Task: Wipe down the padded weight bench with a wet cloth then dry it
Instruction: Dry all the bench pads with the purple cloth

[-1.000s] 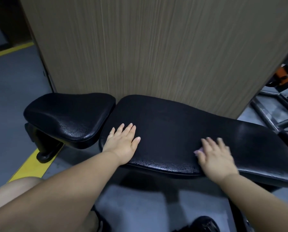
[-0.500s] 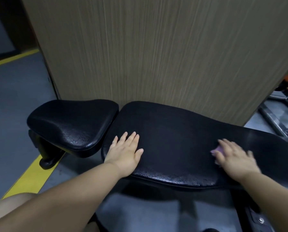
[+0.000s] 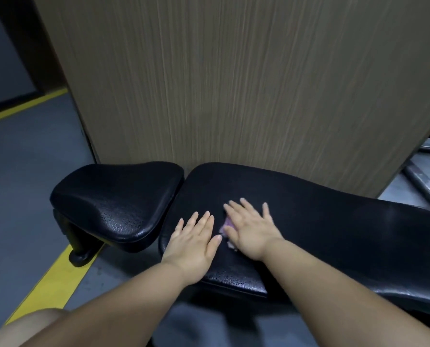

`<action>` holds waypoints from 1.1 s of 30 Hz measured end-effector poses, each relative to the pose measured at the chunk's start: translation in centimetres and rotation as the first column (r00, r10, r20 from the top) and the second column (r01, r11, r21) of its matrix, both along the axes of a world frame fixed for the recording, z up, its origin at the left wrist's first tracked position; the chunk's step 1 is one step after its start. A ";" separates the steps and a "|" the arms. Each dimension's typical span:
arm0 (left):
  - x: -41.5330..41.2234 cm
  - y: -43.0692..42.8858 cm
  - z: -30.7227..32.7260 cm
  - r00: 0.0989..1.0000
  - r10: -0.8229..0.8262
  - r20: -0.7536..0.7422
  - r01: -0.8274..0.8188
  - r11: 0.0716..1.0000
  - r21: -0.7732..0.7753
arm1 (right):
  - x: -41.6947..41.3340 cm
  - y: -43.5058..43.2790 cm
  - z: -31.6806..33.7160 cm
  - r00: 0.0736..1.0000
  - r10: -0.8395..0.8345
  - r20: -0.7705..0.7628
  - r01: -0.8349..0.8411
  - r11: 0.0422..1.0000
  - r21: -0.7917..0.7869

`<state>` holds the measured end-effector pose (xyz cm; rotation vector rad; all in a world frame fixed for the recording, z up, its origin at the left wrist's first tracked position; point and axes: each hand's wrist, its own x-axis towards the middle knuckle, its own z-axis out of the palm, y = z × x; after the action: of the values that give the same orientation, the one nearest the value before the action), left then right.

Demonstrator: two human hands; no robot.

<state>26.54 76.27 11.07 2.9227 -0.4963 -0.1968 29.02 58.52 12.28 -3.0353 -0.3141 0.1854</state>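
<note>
The long black padded backrest (image 3: 334,229) of the bench runs from the middle to the right edge, with the separate seat pad (image 3: 113,196) at its left end. My left hand (image 3: 196,240) lies flat on the backrest near its left end, fingers straight. Right beside it, my right hand (image 3: 249,226) presses flat on a small pink-purple cloth (image 3: 226,225), most of which is hidden under the palm. Water droplets glisten on the front edges of both pads.
A tall wood-grain panel (image 3: 234,83) stands directly behind the bench. Grey floor with a yellow line (image 3: 56,274) lies at the left. The seat's black support foot (image 3: 80,254) rests by that line. Metal frame bars (image 3: 424,181) show at the far right.
My right hand has slid the cloth leftward along the backrest, from its right part to right next to my left hand. My left hand has stayed in place.
</note>
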 end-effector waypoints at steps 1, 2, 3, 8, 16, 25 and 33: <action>0.1 0.1 0.0 1.000 -0.015 -0.003 0.015 1.000 0.001 | 0.1 -2.2 -0.1 0.998 -0.065 0.007 0.065 0.998 -0.002; 0.3 0.3 0.1 0.999 -0.034 -0.006 0.034 0.999 0.006 | 0.1 -4.8 0.0 0.987 -0.161 0.010 0.162 0.987 -0.004; 0.6 0.4 0.1 0.999 -0.053 -0.009 0.053 0.999 0.012 | 0.0 -7.8 0.1 0.961 -0.275 0.006 0.275 0.961 -0.006; 2.3 0.3 0.0 0.998 -0.060 -0.009 0.060 0.998 0.006 | -1.9 -19.4 0.7 0.678 -0.734 0.026 0.735 0.677 -0.035; 3.1 -0.4 -0.5 1.000 -0.012 0.028 0.013 0.999 -0.052 | 5.1 -7.6 -0.8 0.873 -0.476 0.103 0.482 0.876 -0.032; 4.5 0.0 -0.1 0.999 -0.043 0.018 0.043 0.999 -0.023 | 7.9 -2.3 -0.3 0.995 -0.060 0.074 0.058 0.998 0.030; 5.9 0.0 -0.6 0.998 -0.044 0.054 0.046 0.998 -0.045 | 6.8 -17.9 -0.2 0.778 -0.627 0.029 0.628 0.776 -0.064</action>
<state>32.44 76.24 10.49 2.8800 -0.5674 -0.1118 35.81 40.65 12.03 -3.0016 0.7284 0.1355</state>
